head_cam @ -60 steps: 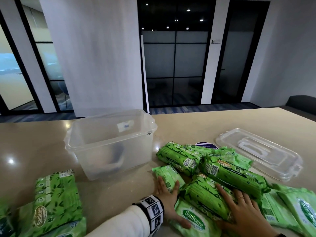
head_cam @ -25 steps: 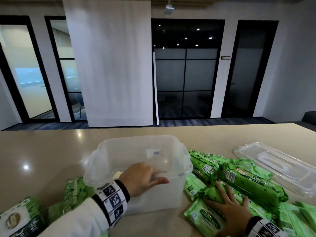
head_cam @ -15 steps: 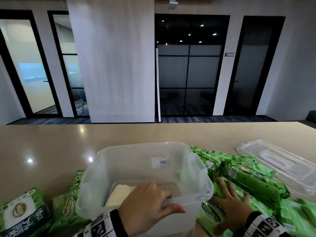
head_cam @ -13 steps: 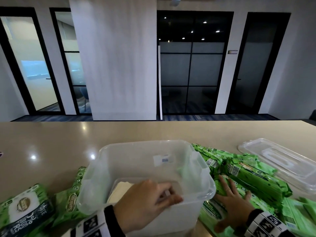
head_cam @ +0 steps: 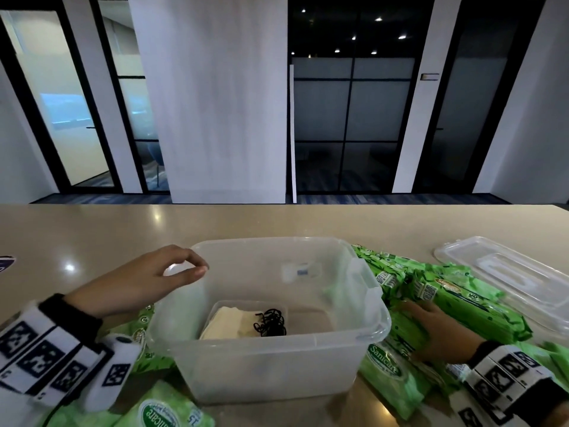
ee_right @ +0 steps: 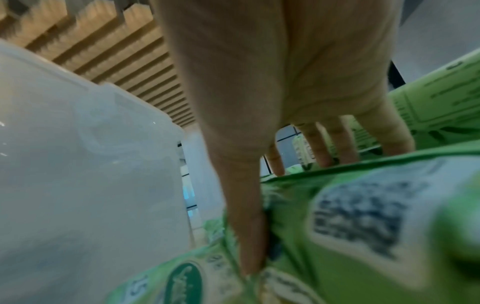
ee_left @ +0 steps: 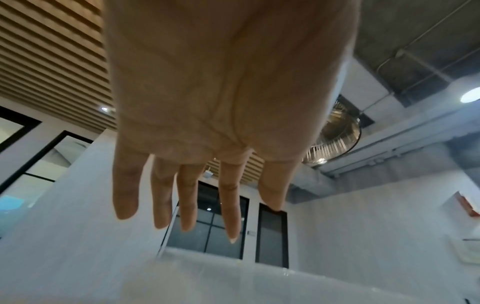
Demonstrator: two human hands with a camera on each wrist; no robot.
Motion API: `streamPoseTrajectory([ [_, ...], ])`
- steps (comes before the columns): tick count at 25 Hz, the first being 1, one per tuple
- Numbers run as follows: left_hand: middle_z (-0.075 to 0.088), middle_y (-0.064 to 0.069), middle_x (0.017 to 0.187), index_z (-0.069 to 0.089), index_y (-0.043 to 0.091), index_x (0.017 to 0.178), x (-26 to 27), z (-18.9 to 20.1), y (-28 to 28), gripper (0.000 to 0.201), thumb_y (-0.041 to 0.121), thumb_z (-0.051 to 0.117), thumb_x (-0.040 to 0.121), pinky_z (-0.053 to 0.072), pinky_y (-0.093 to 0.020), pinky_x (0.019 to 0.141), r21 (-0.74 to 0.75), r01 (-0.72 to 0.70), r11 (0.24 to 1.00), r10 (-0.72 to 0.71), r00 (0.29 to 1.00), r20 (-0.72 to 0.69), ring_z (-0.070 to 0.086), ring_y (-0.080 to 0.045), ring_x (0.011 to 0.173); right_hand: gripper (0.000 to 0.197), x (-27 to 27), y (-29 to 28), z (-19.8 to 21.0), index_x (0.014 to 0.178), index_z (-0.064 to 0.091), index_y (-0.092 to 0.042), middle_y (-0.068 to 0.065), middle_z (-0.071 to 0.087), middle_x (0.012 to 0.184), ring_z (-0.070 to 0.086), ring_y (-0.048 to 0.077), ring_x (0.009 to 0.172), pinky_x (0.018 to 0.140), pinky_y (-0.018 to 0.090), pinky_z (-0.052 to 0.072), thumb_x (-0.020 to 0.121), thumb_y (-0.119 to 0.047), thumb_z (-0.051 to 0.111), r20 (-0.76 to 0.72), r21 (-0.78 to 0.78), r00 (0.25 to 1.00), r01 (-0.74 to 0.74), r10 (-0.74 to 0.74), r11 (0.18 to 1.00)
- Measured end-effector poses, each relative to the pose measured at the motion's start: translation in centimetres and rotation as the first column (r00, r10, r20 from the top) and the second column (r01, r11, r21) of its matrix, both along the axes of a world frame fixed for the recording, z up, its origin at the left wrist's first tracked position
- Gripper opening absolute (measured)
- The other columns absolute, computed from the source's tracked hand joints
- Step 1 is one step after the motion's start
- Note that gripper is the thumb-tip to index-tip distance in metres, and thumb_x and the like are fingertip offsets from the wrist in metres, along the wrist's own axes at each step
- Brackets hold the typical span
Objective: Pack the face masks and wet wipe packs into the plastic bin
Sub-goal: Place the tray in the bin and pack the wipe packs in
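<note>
Left hand [head_cam: 144, 278] hovers empty over the left rim of the plastic bin [head_cam: 271, 359], fingers loosely extended. Right hand [head_cam: 437, 331] lies on a wet wipe pack [head_cam: 409, 334] just right of the bin, thumb down its near side; whether the fingers clamp it is unclear, fingertips hidden. Face masks [head_cam: 243, 323], ear loops tangled, lie on the bin floor. More packs [head_cam: 455, 300] piled right; others [head_cam: 166, 411] cut off at the table's near edge. Clear lid [head_cam: 508, 272] far right.
</note>
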State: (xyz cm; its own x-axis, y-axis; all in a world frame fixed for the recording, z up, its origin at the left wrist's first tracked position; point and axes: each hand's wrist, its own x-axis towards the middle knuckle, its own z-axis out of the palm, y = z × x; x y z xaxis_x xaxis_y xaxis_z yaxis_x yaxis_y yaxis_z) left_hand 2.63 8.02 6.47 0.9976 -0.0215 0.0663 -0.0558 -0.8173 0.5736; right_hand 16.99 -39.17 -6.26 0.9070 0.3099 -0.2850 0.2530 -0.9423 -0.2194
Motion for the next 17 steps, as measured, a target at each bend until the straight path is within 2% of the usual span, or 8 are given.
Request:
streamPoseTrajectory([
  [1, 0.055, 0.025, 0.119, 0.065, 0.043, 0.106, 0.2, -0.3, 0.6, 0.066, 0.085, 0.041, 0.061, 0.039, -0.024, 0.096, 0.031, -0.027, 0.999, 0.027, 1.0, 0.01, 0.049, 0.007, 0.115, 0.113, 0.2, -0.1, -0.1, 0.143, 0.02, -0.037, 0.014, 0.026, 0.145, 0.04, 0.031, 0.128, 0.104, 0.034, 0.044, 0.052, -0.054, 0.085, 0.016, -0.031, 0.997, 0.078, -0.077, 0.997],
  [3, 0.047, 0.018, 0.131, 0.062, 0.043, 0.104, 0.7, -1.4, 0.8, 0.06, 0.084, 0.043, 0.065, 0.033, -0.025, 0.101, 0.069, -0.063, 0.996, 0.062, 0.998, 0.012, 0.043, 0.0, 0.124, 0.149, 0.6, -0.2, -0.7, 0.148, 0.008, -0.032, 0.02, 0.029, 0.144, 0.041, 0.037, 0.128, 0.104, 0.043, 0.044, 0.023, -0.081, 0.073, -0.015, -0.1, 0.985, 0.172, -0.175, 0.98],
  [5, 0.034, 0.008, 0.148, 0.057, 0.046, 0.106, 1.2, -3.4, -0.3, 0.036, 0.071, 0.047, 0.081, 0.026, -0.03, 0.109, 0.135, -0.085, 0.987, 0.086, 0.996, -0.004, 0.027, -0.009, 0.138, 0.157, 0.9, 0.0, -1.4, 0.15, -0.008, -0.034, 0.025, 0.024, 0.148, 0.034, 0.042, 0.134, 0.107, 0.049, 0.04, 0.023, -0.084, 0.07, -0.065, -0.134, 0.975, 0.201, -0.211, 0.97],
  [6, 0.027, 0.008, 0.153, 0.056, 0.047, 0.108, 1.4, -4.3, -0.8, 0.034, 0.069, 0.043, 0.084, 0.022, -0.036, 0.113, 0.182, -0.094, 0.979, 0.098, 0.995, -0.011, 0.016, -0.011, 0.144, 0.159, 1.0, 0.0, -1.5, 0.149, -0.015, -0.035, 0.026, 0.019, 0.15, 0.027, 0.044, 0.137, 0.109, 0.051, 0.036, 0.023, -0.086, 0.068, -0.08, -0.146, 0.972, 0.21, -0.223, 0.967],
  [9, 0.016, 0.011, 0.158, 0.055, 0.049, 0.11, 1.6, -5.3, -2.3, 0.05, 0.077, 0.026, 0.079, 0.017, -0.047, 0.115, 0.3, -0.134, 0.944, 0.135, 0.991, 0.019, 0.0, -0.011, 0.148, 0.166, 1.1, -0.3, -1.8, 0.145, -0.024, -0.039, 0.029, 0.012, 0.152, 0.018, 0.046, 0.14, 0.111, 0.053, 0.031, 0.004, -0.099, 0.043, -0.096, -0.156, 0.976, 0.177, -0.194, 0.972],
  [11, 0.021, 0.011, 0.157, 0.056, 0.047, 0.109, 1.6, -5.2, -2.5, 0.046, 0.072, 0.028, 0.081, 0.019, -0.047, 0.114, 0.288, -0.178, 0.941, 0.173, 0.984, 0.043, 0.0, -0.01, 0.148, 0.157, 1.0, -0.7, -2.3, 0.144, -0.025, -0.041, 0.028, 0.017, 0.15, 0.024, 0.046, 0.138, 0.11, 0.053, 0.033, 0.015, -0.101, 0.042, -0.085, -0.154, 0.981, 0.157, -0.172, 0.976],
  [13, 0.028, 0.013, 0.154, 0.057, 0.045, 0.109, 1.6, -5.3, -2.7, 0.038, 0.066, 0.036, 0.086, 0.022, -0.047, 0.113, 0.323, -0.172, 0.931, 0.168, 0.985, 0.04, 0.0, -0.009, 0.148, 0.145, 0.9, -1.2, -2.8, 0.146, -0.021, -0.042, 0.024, 0.029, 0.143, 0.033, 0.043, 0.133, 0.105, 0.052, 0.038, 0.033, -0.096, 0.053, -0.042, -0.146, 0.98, 0.185, -0.193, 0.972],
  [17, 0.04, 0.017, 0.145, 0.057, 0.042, 0.107, 1.6, -5.4, -2.9, 0.026, 0.059, 0.047, 0.089, 0.028, -0.045, 0.112, 0.336, -0.176, 0.925, 0.167, 0.984, 0.054, -0.001, -0.007, 0.147, 0.147, 0.4, -2.2, -1.3, 0.151, -0.005, -0.031, 0.015, 0.059, 0.123, 0.061, 0.026, 0.107, 0.094, 0.038, 0.051, 0.036, -0.085, 0.068, -0.118, 0.082, 0.977, 0.187, -0.176, 0.979],
])
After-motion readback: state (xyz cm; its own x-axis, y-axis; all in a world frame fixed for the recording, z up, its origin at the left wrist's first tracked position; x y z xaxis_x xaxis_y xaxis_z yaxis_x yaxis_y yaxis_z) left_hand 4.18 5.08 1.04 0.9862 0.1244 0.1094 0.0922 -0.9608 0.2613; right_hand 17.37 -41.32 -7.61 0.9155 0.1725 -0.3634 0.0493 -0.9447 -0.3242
